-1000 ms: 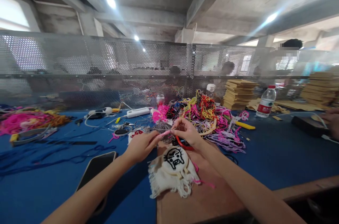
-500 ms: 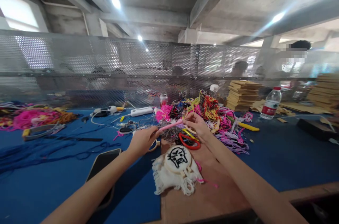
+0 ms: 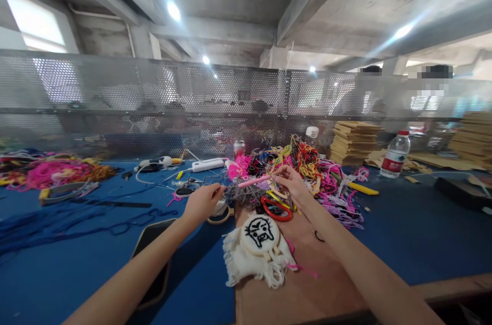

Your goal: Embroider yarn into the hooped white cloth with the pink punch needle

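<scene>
My right hand (image 3: pixel 290 184) pinches a slim pink tool (image 3: pixel 253 180) and holds it level above the tangle of yarn. My left hand (image 3: pixel 202 203) is closed in a pinch just left of the tool's tip, on a thin strand (image 3: pixel 229 188) that runs toward that tip. Below the hands, a round embroidery hoop (image 3: pixel 261 232) with a black face design lies on fringed white cloth (image 3: pixel 246 266), which rests on a brown board (image 3: pixel 307 284). Red-handled scissors (image 3: pixel 274 208) lie under my right wrist.
A heap of coloured yarn (image 3: pixel 311 166) lies behind the hands. A phone (image 3: pixel 154 258) lies under my left forearm on the blue table (image 3: pixel 403 232). There are also a power strip (image 3: pixel 207 163), a can (image 3: pixel 239 148), a water bottle (image 3: pixel 394 153), stacked boards (image 3: pixel 351 140), pink yarn (image 3: pixel 49 171) and a mesh partition (image 3: pixel 115 94) with people behind it.
My left hand has let go of the pink tool and drawn back left, pinching a strand. My right hand now carries the tool alone, slightly farther from me.
</scene>
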Available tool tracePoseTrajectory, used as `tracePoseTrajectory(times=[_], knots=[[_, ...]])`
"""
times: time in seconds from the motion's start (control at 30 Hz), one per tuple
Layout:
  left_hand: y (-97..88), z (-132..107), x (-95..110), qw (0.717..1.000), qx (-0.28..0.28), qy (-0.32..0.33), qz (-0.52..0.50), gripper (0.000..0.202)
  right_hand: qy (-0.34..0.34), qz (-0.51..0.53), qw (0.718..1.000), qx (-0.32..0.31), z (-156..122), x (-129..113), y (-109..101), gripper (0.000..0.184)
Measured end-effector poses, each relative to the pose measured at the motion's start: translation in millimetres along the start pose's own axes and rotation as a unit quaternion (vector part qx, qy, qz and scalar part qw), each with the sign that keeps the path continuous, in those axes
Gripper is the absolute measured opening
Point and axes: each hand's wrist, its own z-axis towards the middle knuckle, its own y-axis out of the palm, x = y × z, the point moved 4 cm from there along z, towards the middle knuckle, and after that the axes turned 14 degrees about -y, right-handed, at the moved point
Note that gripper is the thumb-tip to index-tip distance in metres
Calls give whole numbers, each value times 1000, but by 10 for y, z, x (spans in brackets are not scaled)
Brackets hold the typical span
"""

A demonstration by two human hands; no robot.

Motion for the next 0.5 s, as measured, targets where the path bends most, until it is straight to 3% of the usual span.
tracePoseTrajectory(times=[0.23,0.5], knots=[[4,45,-123,993,-11,-91,72,38,15,2,1000,11,1,20,-14,33],[-68,61,-218,978,-22,-136,159,38,18,-6,999,27,-20,-45,2,32]])
